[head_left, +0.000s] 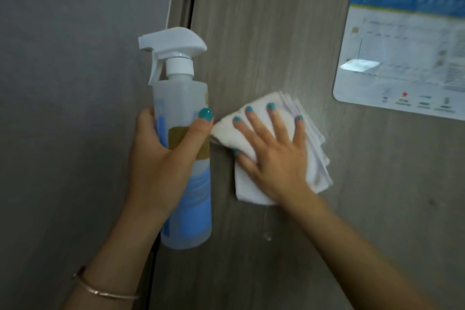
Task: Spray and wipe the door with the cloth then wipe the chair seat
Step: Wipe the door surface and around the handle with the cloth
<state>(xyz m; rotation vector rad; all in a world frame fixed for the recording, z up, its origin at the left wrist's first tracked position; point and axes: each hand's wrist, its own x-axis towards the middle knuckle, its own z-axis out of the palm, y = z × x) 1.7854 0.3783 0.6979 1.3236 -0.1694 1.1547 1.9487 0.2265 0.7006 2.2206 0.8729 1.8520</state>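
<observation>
Wood-grain door [276, 33], cloth [261, 184] pressed flat, drip [267, 235] below.

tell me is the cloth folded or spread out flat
Folded: the cloth shows stacked layered edges at its right side under the right hand.

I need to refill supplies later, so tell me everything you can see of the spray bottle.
The spray bottle is translucent plastic with a white trigger head and a white screw collar. Its label shows blue areas and a tan band; the print is unreadable. It stands roughly upright in the air before the door's hinge edge, nozzle pointing left. The left hand grips its middle, thumb across the tan band. The liquid level cannot be told.
</observation>
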